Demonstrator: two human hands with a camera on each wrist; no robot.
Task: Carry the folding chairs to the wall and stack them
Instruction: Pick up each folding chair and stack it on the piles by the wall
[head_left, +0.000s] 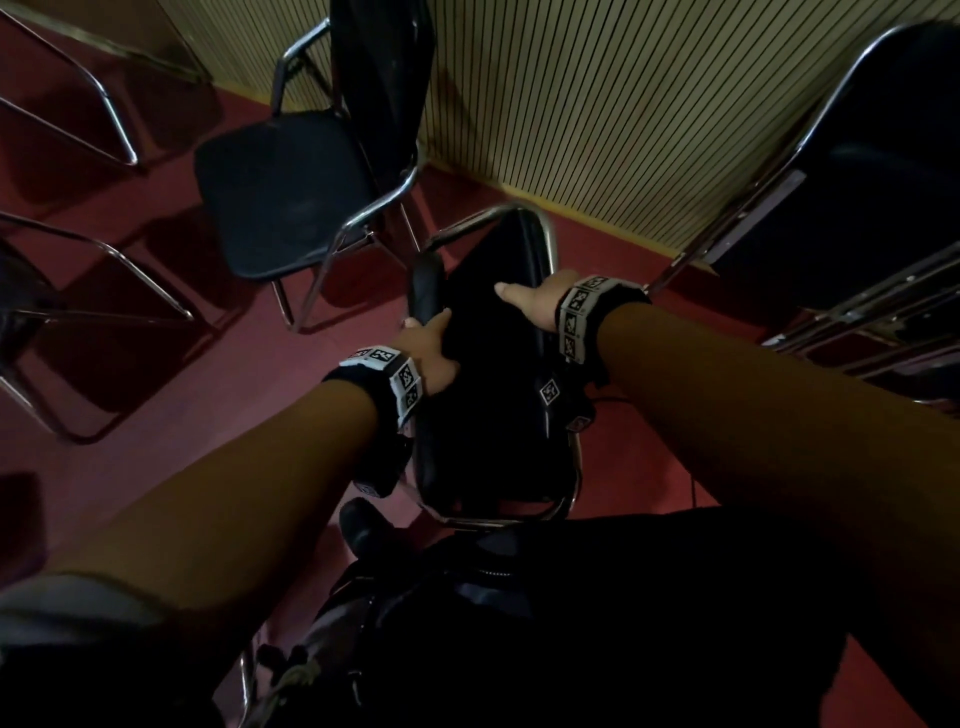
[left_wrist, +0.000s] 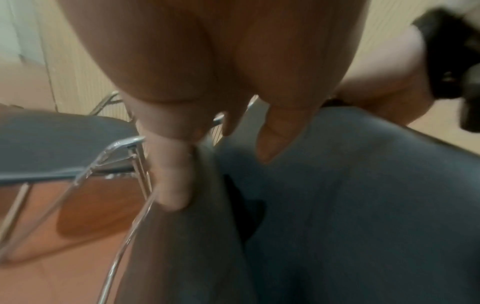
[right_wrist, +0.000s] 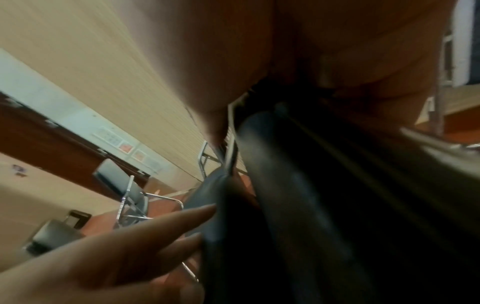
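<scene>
A person grips a folded black padded chair with a chrome tube frame (head_left: 488, 364) between both hands, held in front of the body above the dark red floor (head_left: 208, 384), near the ribbed beige wall panelling (head_left: 597, 114). The left hand (head_left: 426, 353) clamps the chair's left padded edge, thumb lying across the black cushion and fingers (left_wrist: 171, 179) curled round the far side; the right hand (head_left: 530, 301) takes the right edge, thumb on top of the cushion, its remaining fingers hidden behind the frame in the head view. The right wrist view is blurred, showing only dark padding against the palm and the other hand's fingers nearby.

Each wrist carries a black band with white square-patterned markers (head_left: 582, 317).

Much of the scene is dim. One unfolded black chair (head_left: 291, 192) stands upright by the wall, fully visible. To the right, a leaning group of black chairs (head_left: 852, 218) is cut off by the frame edge; how many lie in it cannot be made out. At left, chrome frames of at least two more chairs (head_left: 104, 291) are partly out of view, their seats lost in shadow. The person's dark clothing (head_left: 571, 623) fills the lower frame, and a dark shoe (head_left: 363, 525) shows beneath the held chair's lower rail.
</scene>
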